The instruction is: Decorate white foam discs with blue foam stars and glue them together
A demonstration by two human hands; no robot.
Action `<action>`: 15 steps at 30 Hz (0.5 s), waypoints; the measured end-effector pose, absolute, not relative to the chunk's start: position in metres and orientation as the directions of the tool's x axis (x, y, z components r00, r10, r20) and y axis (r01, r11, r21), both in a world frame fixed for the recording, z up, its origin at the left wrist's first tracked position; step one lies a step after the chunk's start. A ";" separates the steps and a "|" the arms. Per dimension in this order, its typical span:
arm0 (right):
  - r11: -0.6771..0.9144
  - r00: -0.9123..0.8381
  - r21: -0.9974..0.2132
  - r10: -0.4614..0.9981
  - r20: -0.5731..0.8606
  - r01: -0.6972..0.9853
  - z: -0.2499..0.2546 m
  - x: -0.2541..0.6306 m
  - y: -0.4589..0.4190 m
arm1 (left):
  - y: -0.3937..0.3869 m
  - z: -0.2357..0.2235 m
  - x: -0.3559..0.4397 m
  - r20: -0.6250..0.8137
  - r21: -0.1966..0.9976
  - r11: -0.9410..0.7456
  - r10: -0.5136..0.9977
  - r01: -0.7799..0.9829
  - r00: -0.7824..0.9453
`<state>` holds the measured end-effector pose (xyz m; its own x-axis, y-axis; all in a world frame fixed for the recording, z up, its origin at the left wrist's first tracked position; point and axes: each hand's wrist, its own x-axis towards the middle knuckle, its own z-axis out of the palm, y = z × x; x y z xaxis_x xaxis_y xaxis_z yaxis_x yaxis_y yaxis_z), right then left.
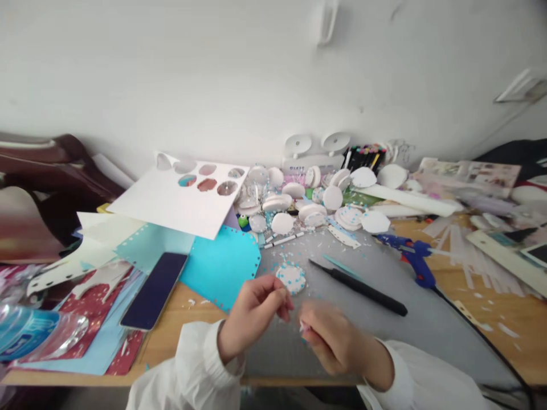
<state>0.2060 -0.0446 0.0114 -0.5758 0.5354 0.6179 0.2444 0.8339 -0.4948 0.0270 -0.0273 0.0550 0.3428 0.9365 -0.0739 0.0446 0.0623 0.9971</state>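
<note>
My left hand [261, 312] hovers over the grey mat, its fingers curled in and the thumb close against them. Whatever its fingertips may hold is hidden. My right hand [331, 330], blurred by motion, is closed beside it, and a small whitish-pink bit shows at its fingers. Just beyond the left fingertips lies a white scalloped disc [291, 278] speckled with blue dots. To its right are a black pen-shaped tool [370, 291] with a pointed tip and a thin teal strip [342, 265].
A blue glue gun [412, 253] with its cord lies right. Several white discs [282, 223] are piled at the back. On the left are turquoise paper [222, 265], a white sheet with round holes [171, 199], a phone [156, 290] and a bottle [34, 333].
</note>
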 end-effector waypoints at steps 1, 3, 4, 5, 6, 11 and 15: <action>0.795 -0.554 -0.532 0.593 0.584 0.291 0.012 0.209 -0.042 | -0.022 0.061 0.020 -0.069 0.994 0.035 0.934 0.102 0.350; 0.719 -0.530 -0.593 0.682 0.504 0.362 0.011 0.217 -0.037 | -0.011 0.072 0.006 -0.077 0.965 -0.017 0.935 0.261 0.345; 0.695 -0.532 -0.605 0.705 0.468 0.388 0.010 0.220 -0.035 | -0.004 0.077 -0.001 -0.081 0.932 -0.052 0.935 0.359 0.345; 0.687 -0.540 -0.602 0.713 0.448 0.407 0.008 0.223 -0.033 | 0.004 0.082 -0.007 -0.076 0.881 -0.101 0.934 0.462 0.349; 0.682 -0.554 -0.590 0.717 0.423 0.431 0.006 0.226 -0.031 | 0.012 0.086 -0.012 -0.052 0.809 -0.173 0.931 0.562 0.362; 0.700 -0.617 -0.437 0.710 0.340 0.565 -0.022 0.232 -0.019 | 0.056 0.102 -0.021 0.108 0.409 -0.498 0.858 0.764 0.502; 0.732 -0.690 -0.377 0.673 0.266 0.568 -0.046 0.233 -0.009 | 0.097 0.113 -0.016 0.107 0.316 -0.593 0.798 0.741 0.593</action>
